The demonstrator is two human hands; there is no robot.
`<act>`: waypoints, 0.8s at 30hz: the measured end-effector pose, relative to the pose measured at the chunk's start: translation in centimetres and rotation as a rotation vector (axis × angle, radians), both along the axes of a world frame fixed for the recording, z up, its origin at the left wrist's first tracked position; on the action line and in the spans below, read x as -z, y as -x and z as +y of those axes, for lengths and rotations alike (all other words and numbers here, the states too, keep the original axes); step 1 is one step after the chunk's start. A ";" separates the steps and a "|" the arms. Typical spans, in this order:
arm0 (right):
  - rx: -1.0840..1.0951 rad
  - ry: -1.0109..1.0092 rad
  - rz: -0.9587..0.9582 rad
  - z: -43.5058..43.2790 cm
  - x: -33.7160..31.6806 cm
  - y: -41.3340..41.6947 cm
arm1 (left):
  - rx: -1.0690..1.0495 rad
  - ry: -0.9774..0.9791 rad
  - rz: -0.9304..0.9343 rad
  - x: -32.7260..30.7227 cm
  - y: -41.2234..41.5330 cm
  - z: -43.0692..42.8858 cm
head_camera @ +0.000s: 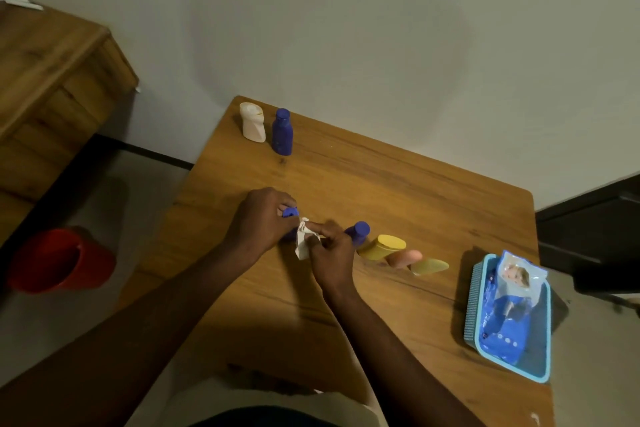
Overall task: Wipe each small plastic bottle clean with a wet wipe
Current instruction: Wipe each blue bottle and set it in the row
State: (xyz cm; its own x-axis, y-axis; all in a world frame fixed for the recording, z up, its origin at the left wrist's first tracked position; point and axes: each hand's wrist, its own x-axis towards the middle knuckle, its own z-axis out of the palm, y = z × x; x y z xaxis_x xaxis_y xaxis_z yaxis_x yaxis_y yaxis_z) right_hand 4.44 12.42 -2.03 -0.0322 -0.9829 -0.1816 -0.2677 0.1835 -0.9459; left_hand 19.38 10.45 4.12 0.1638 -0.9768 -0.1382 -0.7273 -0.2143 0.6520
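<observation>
Left hand (263, 218): fingers curled round the held bottle (290, 212), gripping it. Only the bottle's blue, smooth plastic cap end shows between the fingers, and the body is hidden.
Right hand (329, 253): fingers and thumb pinch the wipe (302, 242), with the index finger laid along its top and pointing at the left hand.
Wipe: white, crumpled and soft, bunched at the top with a loose tail hanging toward the near side. It sits between the two hands, just beside the held bottle; contact with the bottle cannot be told.
Held bottle, place: over the table (398, 191), about mid-table and left of centre.
Table: wood-grain top, matte brown, with rounded corners.
Row right of the hands: near blue bottle (358, 231), round, just beside the right hand. Then comes the yellow bottle (381, 247) with a flat oval top, then the pink bottle (403, 257) with a rounded end, then the olive bottle (429, 267), flat and oval. They stand close together, and I cannot tell which touch.
Far left corner: white bottle (252, 123), waisted with a wide cap, and the far blue bottle (282, 132), cylindrical with a narrow cap. Both stand upright, side by side.
Near right: basket (471, 305), turquoise, rectangular, with a textured wall. It holds the pack (512, 298), a glossy blue film pouch.
Floor, left: red bucket (59, 260), round, smooth plastic.
Far left: wooden cabinet (52, 80).
</observation>
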 end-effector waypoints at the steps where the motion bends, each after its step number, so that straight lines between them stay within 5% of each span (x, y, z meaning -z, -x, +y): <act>1: -0.006 -0.001 0.003 0.1 -0.2 -0.1 | -0.004 0.002 0.001 0.1 0.0 0.1; 16: 0.038 0.064 -0.047 -1.6 -1.3 -1.4 | -0.072 -0.052 0.122 -0.6 -1.0 -1.0; 24: -0.174 0.340 0.259 0.5 -1.6 -1.4 | -0.058 0.002 0.177 -0.4 -1.9 -1.0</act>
